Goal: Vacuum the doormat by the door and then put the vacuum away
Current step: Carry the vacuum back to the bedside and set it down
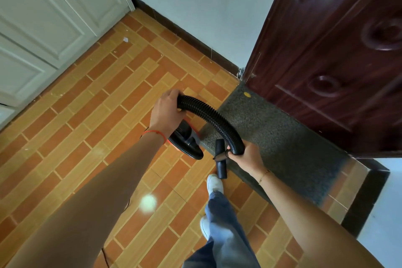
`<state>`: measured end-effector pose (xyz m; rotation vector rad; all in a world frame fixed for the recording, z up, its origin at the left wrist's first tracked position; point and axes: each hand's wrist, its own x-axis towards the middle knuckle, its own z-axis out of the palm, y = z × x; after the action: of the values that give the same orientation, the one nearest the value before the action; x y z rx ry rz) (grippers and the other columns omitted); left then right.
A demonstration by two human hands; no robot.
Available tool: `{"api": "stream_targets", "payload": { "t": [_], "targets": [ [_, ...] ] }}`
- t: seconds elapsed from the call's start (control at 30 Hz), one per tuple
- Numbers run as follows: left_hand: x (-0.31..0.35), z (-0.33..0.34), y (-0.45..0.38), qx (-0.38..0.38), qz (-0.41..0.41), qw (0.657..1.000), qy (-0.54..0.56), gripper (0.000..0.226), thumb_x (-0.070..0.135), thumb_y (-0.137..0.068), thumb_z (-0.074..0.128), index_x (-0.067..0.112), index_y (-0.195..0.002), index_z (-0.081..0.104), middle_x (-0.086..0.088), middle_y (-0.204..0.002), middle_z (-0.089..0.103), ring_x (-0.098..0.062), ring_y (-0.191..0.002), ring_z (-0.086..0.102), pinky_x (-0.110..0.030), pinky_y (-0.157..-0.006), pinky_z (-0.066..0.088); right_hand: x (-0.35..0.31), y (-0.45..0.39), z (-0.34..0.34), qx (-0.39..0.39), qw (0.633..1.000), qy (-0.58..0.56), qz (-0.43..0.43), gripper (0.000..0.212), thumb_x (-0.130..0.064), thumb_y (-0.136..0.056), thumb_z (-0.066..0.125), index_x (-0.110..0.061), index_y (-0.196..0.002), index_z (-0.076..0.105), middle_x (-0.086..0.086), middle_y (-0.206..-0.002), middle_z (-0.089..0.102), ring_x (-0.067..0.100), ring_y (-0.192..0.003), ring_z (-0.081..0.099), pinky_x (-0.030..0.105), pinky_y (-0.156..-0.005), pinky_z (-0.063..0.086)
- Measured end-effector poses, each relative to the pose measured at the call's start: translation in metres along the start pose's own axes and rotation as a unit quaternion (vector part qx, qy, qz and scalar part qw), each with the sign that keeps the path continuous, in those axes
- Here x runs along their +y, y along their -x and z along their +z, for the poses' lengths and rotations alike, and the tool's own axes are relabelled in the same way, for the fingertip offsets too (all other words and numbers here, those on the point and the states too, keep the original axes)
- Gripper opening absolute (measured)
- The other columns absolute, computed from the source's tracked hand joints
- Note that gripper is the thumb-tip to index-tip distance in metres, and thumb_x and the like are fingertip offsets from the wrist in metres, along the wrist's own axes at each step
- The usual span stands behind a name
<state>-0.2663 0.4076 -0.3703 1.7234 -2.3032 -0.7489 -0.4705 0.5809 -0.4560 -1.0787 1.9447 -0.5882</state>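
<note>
Head view: left hand (166, 113) at frame centre is closed around the upper end of the hose (208, 115), with the vacuum (187, 142) hanging just below its wrist, black with an orange rim. From there the hose arcs right and down to the right hand (247, 156), whose fingers are wrapped around its lower end; the nozzle (220, 159) points down beside a white shoe (214, 184). Doormat (282, 137), grey and speckled, lies along the dark door (337, 50) at right, its near edge just beneath the nozzle. A yellow speck (247, 94) sits near its upper corner. Judging by this, vacuuming is about to begin or is under way: lower the nozzle flat onto the mat, work in overlapping strokes along its length, and keep the hose unkinked.
</note>
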Motion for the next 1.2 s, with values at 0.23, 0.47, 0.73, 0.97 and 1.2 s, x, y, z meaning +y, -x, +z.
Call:
{"api": "stream_targets", "payload": {
  "t": [0.23,0.47,0.73,0.97,1.2],
  "targets": [
    [-0.009,0.002,-0.044,-0.007,-0.061,0.997,0.036,0.037,0.003,-0.079,0.066,0.015,-0.113,0.055,-0.005,-0.108,0.059,-0.024,-0.093,0.056,-0.033,-0.069,0.048,-0.015,-0.035,0.003,0.004,1.0,-0.003,0.001,0.021,-0.011,-0.074,0.077,-0.014,-0.094,0.072,-0.006,-0.08,0.07,0.009,-0.08,0.067,0.019,-0.068,0.053],
    [-0.026,0.011,-0.071,-0.021,-0.131,0.989,0.06,0.052,0.007,-0.084,0.065,0.014,-0.132,0.045,-0.01,-0.118,0.058,-0.028,-0.098,0.059,-0.035,-0.074,0.052,-0.028,-0.064,0.001,-0.001,0.999,-0.015,0.029,0.019,-0.011,-0.074,0.077,-0.012,-0.092,0.073,-0.002,-0.081,0.072,0.012,-0.079,0.068,0.024,-0.068,0.054],
    [-0.054,0.027,-0.084,-0.102,-0.194,0.974,0.055,0.055,0.018,-0.09,0.061,0.01,-0.139,0.038,-0.013,-0.123,0.059,-0.024,-0.081,0.06,-0.039,-0.068,0.054,-0.032,-0.077,0.012,0.023,0.996,-0.046,0.071,0.016,-0.01,-0.075,0.076,-0.009,-0.09,0.072,0.0,-0.081,0.072,0.01,-0.081,0.067,0.007,-0.064,0.044],
    [-0.083,0.043,-0.086,-0.172,-0.189,0.964,0.074,0.06,0.013,-0.092,0.058,0.01,-0.144,0.03,-0.014,-0.111,0.061,-0.025,-0.078,0.058,-0.036,-0.063,0.051,-0.035,-0.072,0.042,0.084,0.991,-0.046,0.089,0.016,-0.017,-0.074,0.075,-0.015,-0.09,0.072,-0.004,-0.079,0.071,0.008,-0.079,0.067,0.016,-0.067,0.049],
    [-0.121,0.063,-0.085,-0.152,-0.262,0.944,0.128,0.058,0.015,-0.088,0.06,0.009,-0.14,0.035,-0.017,-0.112,0.06,-0.034,-0.092,0.06,-0.036,-0.061,0.048,-0.046,-0.075,0.072,0.155,0.983,-0.073,0.065,0.017,-0.019,-0.08,0.073,-0.023,-0.091,0.061,-0.014,-0.079,0.065,0.0,-0.078,0.062,0.012,-0.068,0.048]
  ]
}}
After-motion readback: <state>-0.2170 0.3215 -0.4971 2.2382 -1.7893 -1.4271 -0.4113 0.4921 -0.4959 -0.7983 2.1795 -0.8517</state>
